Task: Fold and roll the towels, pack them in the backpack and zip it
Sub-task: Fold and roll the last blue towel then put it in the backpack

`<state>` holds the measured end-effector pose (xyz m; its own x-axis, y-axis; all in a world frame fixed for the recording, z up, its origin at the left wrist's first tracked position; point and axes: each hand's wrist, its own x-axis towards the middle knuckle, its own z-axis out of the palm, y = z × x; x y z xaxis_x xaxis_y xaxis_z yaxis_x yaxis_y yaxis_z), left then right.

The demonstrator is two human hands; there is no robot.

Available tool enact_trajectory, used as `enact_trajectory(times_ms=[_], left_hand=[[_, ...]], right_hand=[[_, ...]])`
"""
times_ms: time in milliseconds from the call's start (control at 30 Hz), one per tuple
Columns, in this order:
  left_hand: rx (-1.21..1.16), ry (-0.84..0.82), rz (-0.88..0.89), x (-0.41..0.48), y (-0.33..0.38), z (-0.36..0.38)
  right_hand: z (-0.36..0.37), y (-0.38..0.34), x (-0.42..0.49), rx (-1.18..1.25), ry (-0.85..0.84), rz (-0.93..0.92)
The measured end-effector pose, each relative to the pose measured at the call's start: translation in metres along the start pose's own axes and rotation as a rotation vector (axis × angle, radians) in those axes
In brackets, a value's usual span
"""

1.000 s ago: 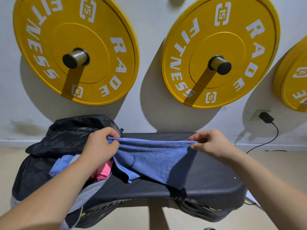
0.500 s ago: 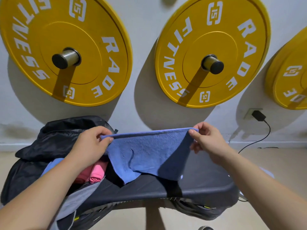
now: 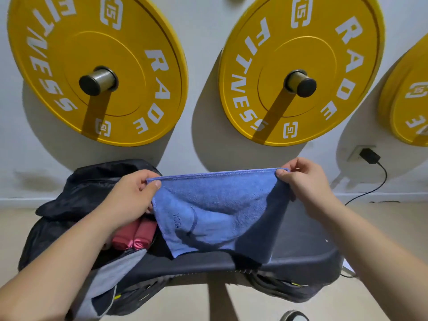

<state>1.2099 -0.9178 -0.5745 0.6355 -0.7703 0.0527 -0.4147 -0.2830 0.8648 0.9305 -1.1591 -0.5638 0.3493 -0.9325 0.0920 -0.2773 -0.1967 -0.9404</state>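
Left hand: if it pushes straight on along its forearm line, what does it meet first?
The left hand pinches the blue towel, which would go with it; beyond that, probably the white wall, though depth is unclear.

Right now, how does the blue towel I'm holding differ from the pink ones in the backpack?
The blue towel is held up unrolled, pinched at its top corners by the left hand and right hand; the pink towels are rolled up. The blue towel hangs over the bench, outside the backpack; the pink towels lie inside it. Both are soft cloth.
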Motion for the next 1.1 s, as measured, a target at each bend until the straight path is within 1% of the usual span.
enact_trajectory(times_ms=[100, 133, 200, 267, 400, 500, 567, 633, 733, 800, 900, 1000, 1100], left_hand=[[0.104, 0.102, 0.043, 0.005, -0.006, 0.002], [0.104, 0.133, 0.045, 0.007, -0.008, 0.004], [0.068, 0.201, 0.011, 0.014, -0.009, 0.012], [-0.027, 0.272, -0.011, 0.022, -0.006, 0.022], [-0.133, 0.408, 0.078, 0.036, 0.006, 0.03], [-0.1, 0.416, 0.116, 0.036, 0.006, 0.03], [-0.019, 0.361, 0.113, 0.033, -0.002, 0.032], [0.098, 0.244, 0.075, 0.026, -0.017, 0.033], [0.211, -0.029, -0.057, 0.01, -0.049, 0.035], [0.297, -0.183, -0.14, -0.002, -0.069, 0.038], [0.389, -0.301, -0.202, -0.014, -0.083, 0.045], [0.35, -0.41, -0.291, -0.024, -0.089, 0.051], [0.277, -0.507, -0.437, -0.029, -0.092, 0.052]], right_hand=[[0.002, 0.01, 0.001, -0.078, 0.016, -0.05], [0.004, 0.014, 0.003, -0.079, 0.023, -0.05], [0.008, 0.018, 0.008, -0.055, 0.048, -0.04], [0.013, 0.018, 0.015, -0.025, 0.1, -0.065], [0.019, 0.005, 0.023, 0.025, 0.249, -0.188], [0.017, 0.003, 0.02, 0.013, 0.255, -0.234], [0.013, 0.012, 0.021, -0.025, 0.21, -0.231], [0.005, 0.026, 0.02, -0.057, 0.098, -0.204], [-0.008, 0.052, 0.01, -0.116, -0.224, -0.085], [-0.013, 0.072, -0.001, -0.27, -0.435, 0.01], [-0.012, 0.094, -0.016, -0.49, -0.636, 0.096], [-0.012, 0.099, -0.024, -0.592, -0.789, 0.214], [-0.014, 0.099, -0.026, -0.579, -0.852, 0.357]])
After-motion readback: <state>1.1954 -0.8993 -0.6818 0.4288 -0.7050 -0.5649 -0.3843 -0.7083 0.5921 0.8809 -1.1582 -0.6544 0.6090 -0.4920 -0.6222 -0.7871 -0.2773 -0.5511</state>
